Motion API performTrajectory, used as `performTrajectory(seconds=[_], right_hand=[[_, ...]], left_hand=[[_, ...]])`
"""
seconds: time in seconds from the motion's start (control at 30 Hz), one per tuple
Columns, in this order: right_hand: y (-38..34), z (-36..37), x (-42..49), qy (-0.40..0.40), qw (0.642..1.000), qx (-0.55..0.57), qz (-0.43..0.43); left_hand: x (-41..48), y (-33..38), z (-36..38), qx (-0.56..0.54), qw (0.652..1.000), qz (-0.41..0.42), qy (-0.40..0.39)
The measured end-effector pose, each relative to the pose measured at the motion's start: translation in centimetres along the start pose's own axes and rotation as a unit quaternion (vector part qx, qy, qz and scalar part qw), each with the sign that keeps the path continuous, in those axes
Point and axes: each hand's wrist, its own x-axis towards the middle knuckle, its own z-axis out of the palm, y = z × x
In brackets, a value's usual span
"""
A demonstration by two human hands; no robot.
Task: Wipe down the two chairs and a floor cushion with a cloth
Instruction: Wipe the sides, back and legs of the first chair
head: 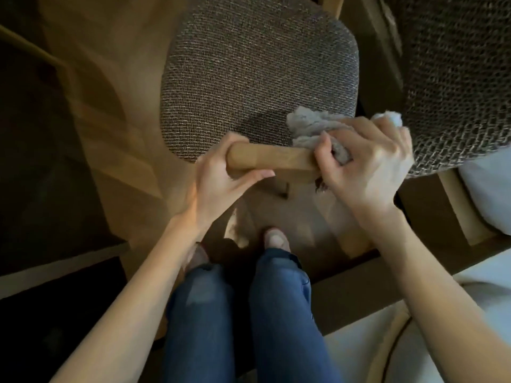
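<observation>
The right hand (367,164) clutches a bunched cloth (309,128) on the chair's wooden backrest rail (271,160); the left hand (221,175) grips the rail's other end.

Top rail (272,161): the only bare stretch is between the hands. Left hand (221,172) wraps its left end; right hand (367,164) with the cloth (307,128) covers the right. Seat (257,78) beyond the rail is open across its top. Second chair (456,78) crowds in from the right, with a narrow dark gap between the seats. Wood floor (110,134) to the left is open. Under the rail, the person's legs (276,313) and feet take up the space.
</observation>
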Motion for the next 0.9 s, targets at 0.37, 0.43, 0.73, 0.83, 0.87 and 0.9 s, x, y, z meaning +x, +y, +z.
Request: performTrajectory(seconds=[0.37, 0.43, 0.73, 0.83, 0.87, 0.9], right_hand=[[-1.4, -0.6, -2.1, 0.069, 0.997, 0.017, -0.016], [-2.1, -0.9, -2.9, 0.085, 0.995, 0.036, -0.029], [-5.0, -1.0, -5.0, 0.107, 0.980, 0.116, -0.124], [-5.4, -0.8, -4.3, 0.074, 0.980, 0.118, -0.142], [-5.5, -0.7, -3.9, 0.060, 0.982, 0.112, -0.142], [-5.7, -0.6, -3.3, 0.043, 0.984, 0.103, -0.138]], left_hand=[[-2.9, -0.5, 0.5, 0.057, 0.996, -0.022, 0.061], [-4.3, -0.3, 0.1, 0.068, 0.995, -0.033, 0.065], [-10.2, -0.9, -2.0, 0.056, 0.989, -0.080, 0.108], [-10.9, -0.7, -2.1, 0.040, 0.985, -0.109, 0.125], [-10.8, -0.5, -2.3, 0.040, 0.983, -0.119, 0.130], [-10.7, -0.5, -2.5, 0.047, 0.982, -0.120, 0.138]])
